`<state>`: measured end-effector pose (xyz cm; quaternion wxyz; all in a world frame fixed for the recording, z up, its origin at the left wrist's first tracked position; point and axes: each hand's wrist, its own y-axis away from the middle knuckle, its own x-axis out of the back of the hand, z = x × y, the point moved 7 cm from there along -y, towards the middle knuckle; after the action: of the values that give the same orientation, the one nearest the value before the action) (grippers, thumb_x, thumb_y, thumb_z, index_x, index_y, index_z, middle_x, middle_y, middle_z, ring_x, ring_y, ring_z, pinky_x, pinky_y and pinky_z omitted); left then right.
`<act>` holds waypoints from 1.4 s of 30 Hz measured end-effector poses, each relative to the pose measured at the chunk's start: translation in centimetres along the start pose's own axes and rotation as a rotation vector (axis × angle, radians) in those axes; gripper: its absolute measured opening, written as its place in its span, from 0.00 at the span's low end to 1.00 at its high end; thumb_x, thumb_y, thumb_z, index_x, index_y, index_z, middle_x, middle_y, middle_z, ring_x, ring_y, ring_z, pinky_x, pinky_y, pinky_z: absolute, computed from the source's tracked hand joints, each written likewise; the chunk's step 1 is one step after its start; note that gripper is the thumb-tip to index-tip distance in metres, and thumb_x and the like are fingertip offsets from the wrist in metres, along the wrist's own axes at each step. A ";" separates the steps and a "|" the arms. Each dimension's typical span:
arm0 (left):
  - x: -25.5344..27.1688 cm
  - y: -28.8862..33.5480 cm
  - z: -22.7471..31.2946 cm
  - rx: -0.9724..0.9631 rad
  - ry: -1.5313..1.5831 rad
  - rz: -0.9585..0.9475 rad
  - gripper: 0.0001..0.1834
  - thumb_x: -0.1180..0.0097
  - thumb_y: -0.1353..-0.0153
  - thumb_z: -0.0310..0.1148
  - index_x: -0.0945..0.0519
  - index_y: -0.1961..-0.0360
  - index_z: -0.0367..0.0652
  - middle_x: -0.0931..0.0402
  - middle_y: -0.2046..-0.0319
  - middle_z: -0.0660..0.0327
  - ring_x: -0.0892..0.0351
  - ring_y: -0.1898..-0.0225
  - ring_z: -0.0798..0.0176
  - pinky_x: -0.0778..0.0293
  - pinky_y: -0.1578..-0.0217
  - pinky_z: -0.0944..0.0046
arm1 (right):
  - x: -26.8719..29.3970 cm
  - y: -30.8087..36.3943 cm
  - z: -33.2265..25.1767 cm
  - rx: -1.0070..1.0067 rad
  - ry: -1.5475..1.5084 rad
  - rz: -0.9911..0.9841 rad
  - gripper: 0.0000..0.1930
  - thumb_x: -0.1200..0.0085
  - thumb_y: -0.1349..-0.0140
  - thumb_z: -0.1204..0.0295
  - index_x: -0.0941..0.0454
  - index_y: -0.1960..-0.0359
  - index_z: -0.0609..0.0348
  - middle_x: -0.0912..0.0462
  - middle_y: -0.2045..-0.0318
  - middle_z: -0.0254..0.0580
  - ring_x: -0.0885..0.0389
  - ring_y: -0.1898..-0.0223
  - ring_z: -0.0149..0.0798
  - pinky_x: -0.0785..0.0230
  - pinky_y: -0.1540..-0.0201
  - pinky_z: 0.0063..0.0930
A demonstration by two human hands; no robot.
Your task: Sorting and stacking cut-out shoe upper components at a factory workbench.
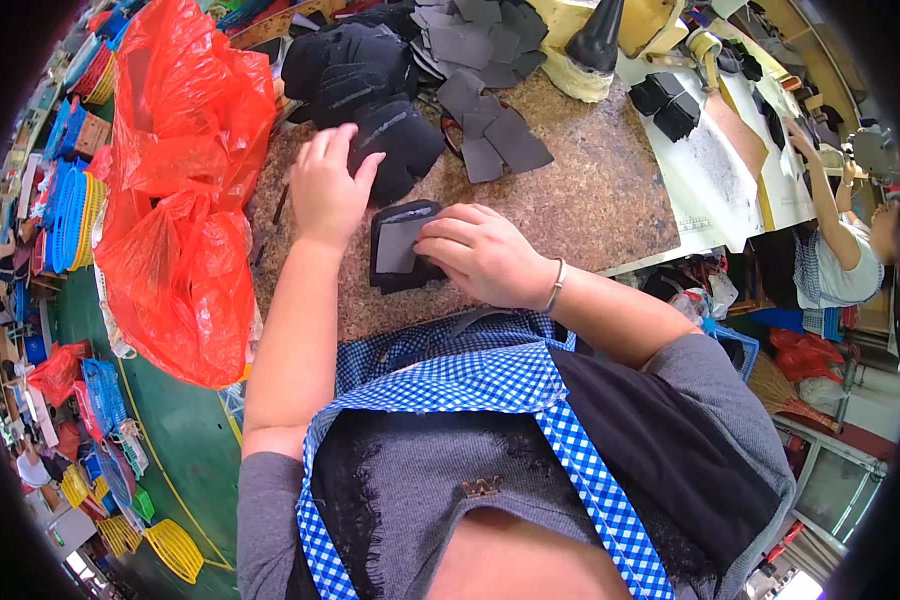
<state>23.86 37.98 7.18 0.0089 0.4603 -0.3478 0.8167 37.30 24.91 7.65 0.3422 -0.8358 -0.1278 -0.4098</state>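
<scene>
L hand (330, 185) spread, empty, by blk pcs (400, 145), bench (580, 190) far-L; R hand (485, 255) curled on gray pc (395, 248) atop blk stack (398, 283), near edge, can't tell grip.

Speckled brown tabletop (595, 185): heaped black pieces (400, 140), grey pieces (515, 140) beside, small stack (396, 248) nearer.

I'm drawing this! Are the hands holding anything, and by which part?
The right hand touches the gray rectangular piece at its right edge; whether gripped is unclear. The left hand holds nothing visible.

Left hand (328, 188) spread, thumb apart — right hand (495, 258) angled inward, fingers curled
</scene>
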 end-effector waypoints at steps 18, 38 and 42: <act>2.2 0.4 -1.7 0.590 1.139 0.015 0.09 0.52 0.42 0.17 0.29 0.62 0.41 0.30 0.68 0.66 0.29 0.66 0.75 0.30 0.63 0.74 | 6.6 0.9 11.8 -0.330 0.109 -0.121 0.10 0.36 0.48 0.69 0.16 0.65 0.59 0.17 0.55 0.40 0.21 0.52 0.46 0.28 0.48 0.37; -3.8 1.0 10.1 -0.116 0.346 -0.503 0.24 0.46 0.34 0.45 0.25 0.48 0.36 0.24 0.49 0.52 0.25 0.46 0.51 0.33 0.45 0.57 | 12.8 6.1 13.3 -0.781 -0.337 1.172 0.09 0.40 0.37 0.69 0.16 0.64 0.62 0.18 0.74 0.34 0.21 0.73 0.26 0.28 0.70 0.20; -3.2 1.7 10.0 0.496 1.323 -0.316 0.20 0.49 0.30 0.43 0.28 0.46 0.39 0.21 0.54 0.60 0.21 0.51 0.61 0.27 0.51 0.63 | 10.0 0.0 3.8 -0.136 0.182 0.659 0.06 0.38 0.45 0.76 0.17 0.66 0.62 0.18 0.70 0.44 0.18 0.65 0.44 0.25 0.64 0.28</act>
<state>32.61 31.93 7.17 0.2307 -0.0972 -0.0034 0.9681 45.89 26.80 13.68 0.4095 -0.8132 0.2075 -0.3576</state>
